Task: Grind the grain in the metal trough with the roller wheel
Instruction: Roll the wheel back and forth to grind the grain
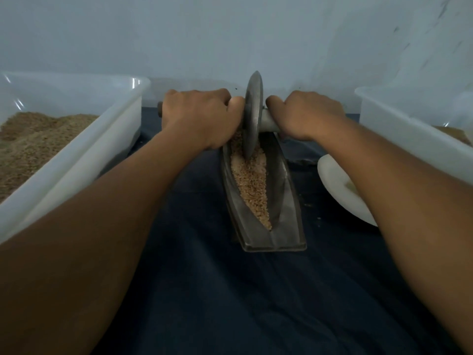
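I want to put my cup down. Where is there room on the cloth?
The dark cloth is bare in front of the trough, between the two arms. It is crowded beside the trough: left tub, white dish and right tub sit close.

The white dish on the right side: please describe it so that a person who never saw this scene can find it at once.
Start at the metal trough full of grain in the middle of the dark cloth. Look to its right, under the person's right forearm, just in front of the big translucent tub. The white dish lies there, partly hidden; unlike the boxy tubs, it is round-edged, shallow and opaque.
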Demonstrator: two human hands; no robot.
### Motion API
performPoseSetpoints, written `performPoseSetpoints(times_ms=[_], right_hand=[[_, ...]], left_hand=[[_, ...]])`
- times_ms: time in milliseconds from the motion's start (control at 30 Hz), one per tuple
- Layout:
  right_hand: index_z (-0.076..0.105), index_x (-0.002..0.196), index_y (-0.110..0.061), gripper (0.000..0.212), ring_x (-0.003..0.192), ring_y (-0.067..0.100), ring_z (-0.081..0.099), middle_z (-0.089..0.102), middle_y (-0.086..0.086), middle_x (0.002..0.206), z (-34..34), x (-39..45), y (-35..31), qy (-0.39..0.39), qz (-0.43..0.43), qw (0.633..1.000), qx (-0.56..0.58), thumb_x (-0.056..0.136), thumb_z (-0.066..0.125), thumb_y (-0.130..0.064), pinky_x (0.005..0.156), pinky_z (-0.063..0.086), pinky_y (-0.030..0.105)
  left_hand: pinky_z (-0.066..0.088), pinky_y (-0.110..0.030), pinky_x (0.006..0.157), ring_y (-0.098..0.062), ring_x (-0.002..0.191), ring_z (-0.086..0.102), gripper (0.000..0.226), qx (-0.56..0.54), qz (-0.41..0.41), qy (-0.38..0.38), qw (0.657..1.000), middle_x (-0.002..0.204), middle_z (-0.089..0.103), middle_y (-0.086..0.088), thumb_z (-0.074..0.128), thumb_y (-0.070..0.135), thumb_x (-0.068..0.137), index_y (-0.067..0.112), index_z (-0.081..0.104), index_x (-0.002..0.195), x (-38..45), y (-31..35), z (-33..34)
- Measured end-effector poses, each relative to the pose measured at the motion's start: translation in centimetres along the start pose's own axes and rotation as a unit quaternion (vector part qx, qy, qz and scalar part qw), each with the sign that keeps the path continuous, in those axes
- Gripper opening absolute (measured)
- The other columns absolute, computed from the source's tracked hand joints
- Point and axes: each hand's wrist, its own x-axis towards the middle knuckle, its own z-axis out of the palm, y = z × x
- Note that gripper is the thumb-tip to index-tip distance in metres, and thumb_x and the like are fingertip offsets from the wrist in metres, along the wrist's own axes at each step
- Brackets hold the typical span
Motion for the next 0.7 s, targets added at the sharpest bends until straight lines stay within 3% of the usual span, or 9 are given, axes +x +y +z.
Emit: performPoseSetpoints(times_ms=[367, 533, 700], right_hand=[[0.054, 0.064, -0.021, 0.056, 0.057, 0.022, 0.045, 0.051, 0.003, 0.064, 1.0, -2.7, 0.3, 0.084, 0.006, 0.996, 0.011, 0.091, 0.019, -0.056, 0.052, 0.025, 0.03], [0.056, 0.064, -0.023, 0.056, 0.057, 0.017, 0.044, 0.051, -0.002, 0.064, 1.2, -4.3, 0.4, 0.103, -0.028, 0.994, 0.031, 0.093, 0.019, -0.053, 0.052, 0.027, 0.029], [0.05, 0.068, -0.021, 0.052, 0.069, 0.031, 0.051, 0.055, 0.003, 0.071, 0.9, -5.9, 0.4, 0.124, -0.054, 0.99, 0.029, 0.096, 0.018, -0.05, 0.061, 0.034, 0.037]], left_hand=[[0.029, -0.044, 0.078, -0.025, 0.08, 0.046, 0.066, 0.022, -0.001, 0.021, 1.0, 0.085, 0.051, -0.003, 0.008, 0.053, 0.084, 0.027, 0.06, 0.114, -2.6, 0.9, -0.7], [0.034, -0.047, 0.089, -0.03, 0.097, 0.054, 0.065, 0.029, 0.009, 0.017, 0.999, 0.109, 0.062, -0.01, 0.01, 0.053, 0.086, 0.028, 0.058, 0.123, -4.7, 1.2, -1.4], [0.034, -0.049, 0.095, -0.03, 0.108, 0.054, 0.074, 0.023, 0.014, 0.013, 1.0, 0.117, 0.061, -0.01, 0.005, 0.056, 0.084, 0.027, 0.056, 0.128, -6.4, 1.5, -2.2]])
